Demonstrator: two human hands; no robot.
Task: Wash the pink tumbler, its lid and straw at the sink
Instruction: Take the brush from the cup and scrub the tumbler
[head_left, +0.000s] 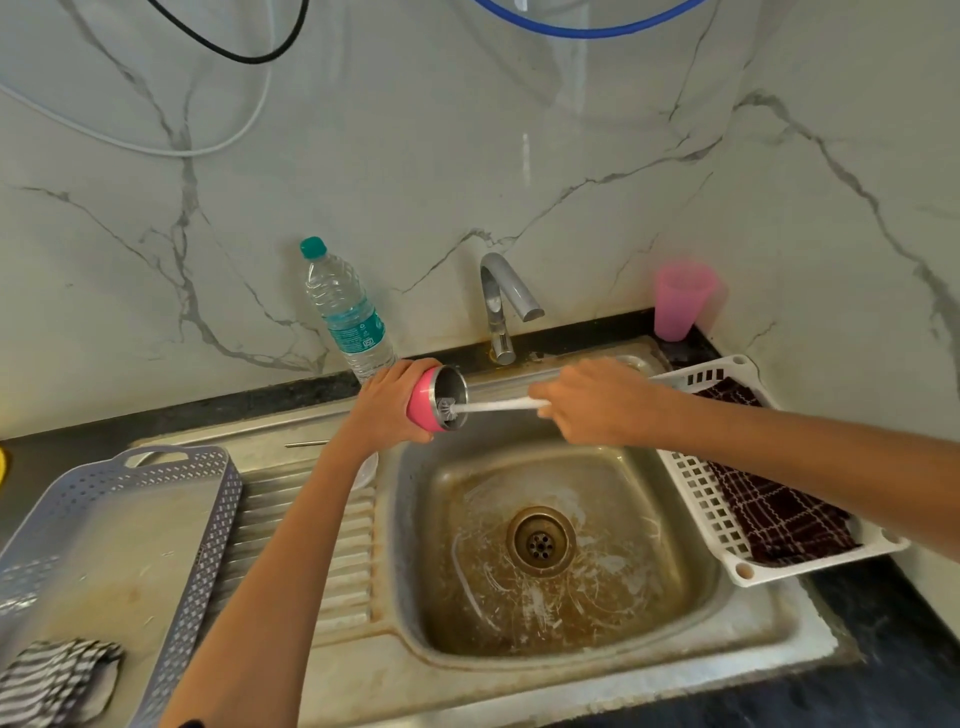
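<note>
My left hand (387, 402) grips the pink tumbler (425, 402), held on its side over the sink's back edge with its steel mouth facing right. My right hand (592, 400) holds the white handle of a bottle brush (493, 406), whose bristle head is just inside the tumbler's mouth. A thin metal straw (306, 444) lies on the draining board behind my left wrist. Something white and round (370, 470), perhaps the lid, peeks out from under my left forearm.
The steel sink (675, 519) is stained, and the tap (506, 306) is not running. A water bottle (345, 312) stands at the back, a pink plastic cup (678, 301) at the back right. A white basket (722, 514) holds a dark cloth; a grey tray (119, 525) sits left.
</note>
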